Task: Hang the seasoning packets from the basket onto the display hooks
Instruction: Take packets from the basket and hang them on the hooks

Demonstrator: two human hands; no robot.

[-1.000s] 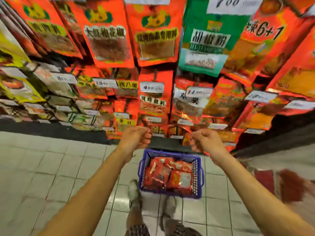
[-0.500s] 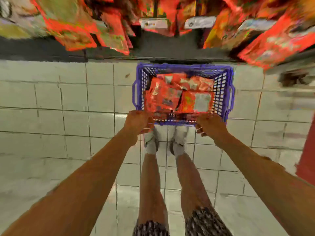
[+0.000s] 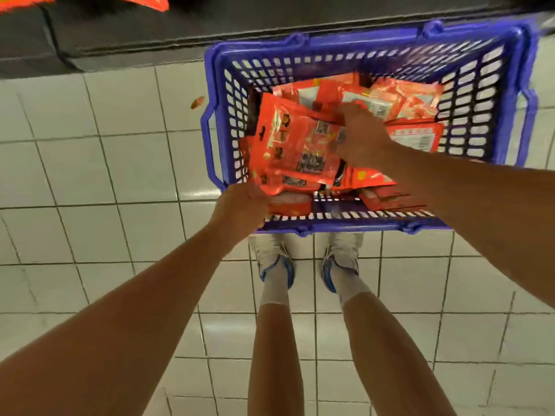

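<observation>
Reaching down from above, both hands are in a blue plastic basket that stands on a pale tiled floor, just in front of the person's white shoes. The basket holds a loose heap of orange-red seasoning packets, some flat, some tilted against each other. The left hand sits at the basket's near left corner, its fingers curled under the lower edge of the top packet, a large orange pouch with dark printed labels that lies slanted across the heap. The right hand lies over the right part of that same packet, fingers bent down onto it; whether they pinch it or only press on it cannot be told, since the fingertips are hidden and blurred. Another packet with a white label lies just beside the right hand, toward the right wall of the basket. A dark shelf base runs along the top of the view behind the basket, with the corner of a hanging orange packet showing above it. A small orange scrap lies on the floor near the basket's left handle.
</observation>
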